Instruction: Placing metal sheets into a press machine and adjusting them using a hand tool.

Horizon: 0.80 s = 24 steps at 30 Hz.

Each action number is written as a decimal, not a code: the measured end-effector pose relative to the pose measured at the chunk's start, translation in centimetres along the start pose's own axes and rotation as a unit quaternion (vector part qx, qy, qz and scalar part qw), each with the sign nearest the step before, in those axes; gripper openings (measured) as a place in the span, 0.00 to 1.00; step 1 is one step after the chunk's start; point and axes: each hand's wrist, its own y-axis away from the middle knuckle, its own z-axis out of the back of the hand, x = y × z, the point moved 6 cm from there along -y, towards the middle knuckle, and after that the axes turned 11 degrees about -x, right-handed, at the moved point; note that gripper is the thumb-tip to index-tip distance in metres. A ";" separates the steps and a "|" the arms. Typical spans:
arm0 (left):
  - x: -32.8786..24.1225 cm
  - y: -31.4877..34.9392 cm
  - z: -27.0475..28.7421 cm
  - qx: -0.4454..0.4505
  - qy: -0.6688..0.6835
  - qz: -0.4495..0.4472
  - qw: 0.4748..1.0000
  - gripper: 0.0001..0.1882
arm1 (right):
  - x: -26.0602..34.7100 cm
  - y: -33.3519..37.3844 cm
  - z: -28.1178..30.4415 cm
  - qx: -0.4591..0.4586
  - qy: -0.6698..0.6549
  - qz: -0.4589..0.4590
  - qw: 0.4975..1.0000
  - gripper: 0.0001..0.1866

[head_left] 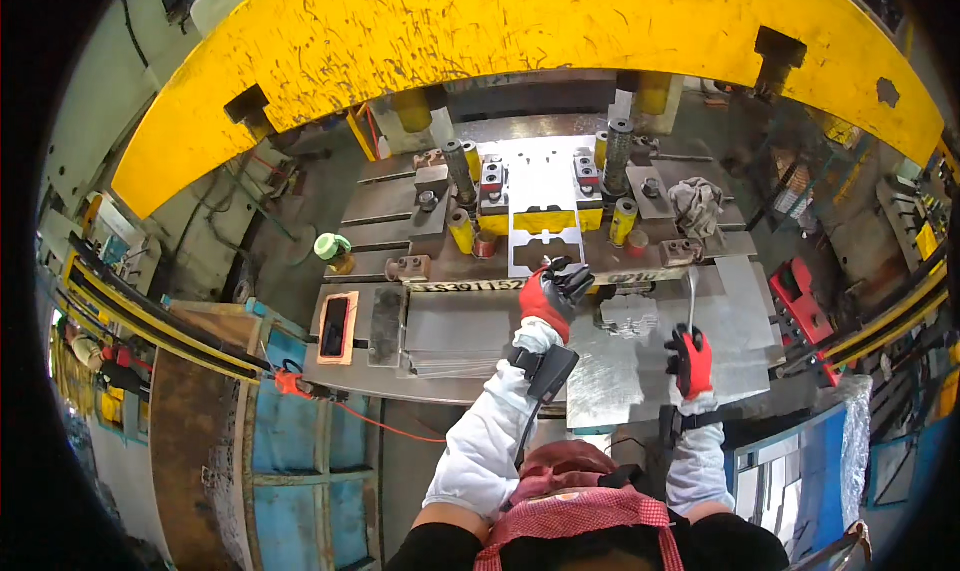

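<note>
My left hand point(552, 298), in a red and black glove, is at the front end of a metal strip with cut-outs point(517, 256). Its fingers look parted and partly bent; whether they touch the strip is hard to see. The strip runs out of a die point(493, 218) with yellow blocks and upright guide posts. My right hand point(690, 363), gloved alike, is closed round a slim silver metal tool point(692, 296) that points away from me. Beneath that hand lies a large flat metal sheet point(620, 376). Between the hands sit small cut metal pieces point(630, 314).
A yellow press beam point(480, 31) spans the top. On the table's left are stacked metal sheets point(455, 331), a phone point(338, 326) and a green-capped bottle point(335, 249). A rag point(695, 206) lies right of the die. A red rack point(800, 306) stands further right.
</note>
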 end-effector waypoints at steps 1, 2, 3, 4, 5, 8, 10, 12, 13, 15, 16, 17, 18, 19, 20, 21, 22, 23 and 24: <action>-0.2 0.2 -0.1 0.030 -0.021 -0.030 0.999 0.19 | -1.7 -0.1 2.1 -0.018 -0.016 0.012 1.000 0.20; 0.1 0.8 -1.3 -0.062 0.038 0.037 0.997 0.18 | -2.9 0.1 4.2 -0.054 -0.013 -0.005 0.998 0.19; 0.0 1.0 -1.6 -0.078 0.042 0.043 0.995 0.17 | -3.7 0.2 5.6 -0.079 -0.010 -0.021 0.997 0.17; -0.1 1.1 -1.7 -0.095 0.045 0.048 0.993 0.15 | -4.1 -0.1 6.5 -0.081 -0.007 -0.025 0.996 0.18; -0.1 1.2 -1.8 -0.112 0.048 0.054 0.991 0.14 | -4.5 -0.5 7.3 -0.083 -0.003 -0.029 0.996 0.19; -0.1 0.8 -1.5 -0.108 0.069 0.053 0.990 0.14 | -5.2 -1.2 7.7 -0.092 -0.004 -0.008 0.996 0.19; 0.1 0.5 -1.4 -0.095 0.079 0.052 0.991 0.14 | -5.7 -2.1 7.6 -0.097 -0.031 0.046 0.994 0.13; 0.3 0.5 -1.5 -0.094 0.073 0.053 0.991 0.14 | -7.0 -2.7 7.6 -0.123 -0.080 0.042 0.988 0.11; 0.2 0.6 -1.5 -0.095 0.070 0.051 0.992 0.14 | -7.3 -2.7 7.5 -0.134 -0.105 0.039 0.985 0.10; 0.2 0.6 -1.7 -0.116 0.061 0.058 0.990 0.15 | -7.5 -2.7 7.5 -0.119 -0.154 -0.026 0.981 0.09; 0.1 0.6 -1.5 -0.130 0.059 0.060 0.988 0.15 | -6.5 -1.3 6.6 -0.089 -0.137 -0.074 0.984 0.12; -0.2 0.7 -1.3 -0.128 0.061 0.056 0.988 0.15 | -6.7 -1.4 6.3 -0.085 -0.130 -0.082 0.984 0.13; 0.0 0.7 -1.4 -0.122 0.062 0.058 0.989 0.15 | -6.7 -1.5 6.7 -0.088 -0.124 -0.087 0.985 0.14; 0.2 0.7 -1.6 -0.116 0.063 0.060 0.989 0.15 | -6.9 -1.6 7.1 -0.090 -0.119 -0.092 0.984 0.15; 0.3 0.5 -1.7 -0.098 0.064 0.051 0.992 0.15 | -7.7 -2.4 7.6 -0.077 -0.131 -0.101 0.983 0.16; 0.2 0.5 -1.5 -0.095 0.069 0.052 0.992 0.16 | -7.4 -2.0 7.3 -0.074 -0.139 -0.108 0.982 0.15; 0.1 0.5 -1.2 -0.091 0.074 0.052 0.992 0.16 | -7.1 -1.6 7.0 -0.071 -0.147 -0.114 0.980 0.15; 0.0 0.5 -1.0 -0.087 0.079 0.053 0.992 0.16 | -6.7 -1.3 6.6 -0.067 -0.155 -0.121 0.978 0.15; 0.1 0.5 -1.1 -0.089 0.080 0.056 0.991 0.16 | -6.7 -1.4 6.9 -0.085 -0.164 -0.117 0.976 0.14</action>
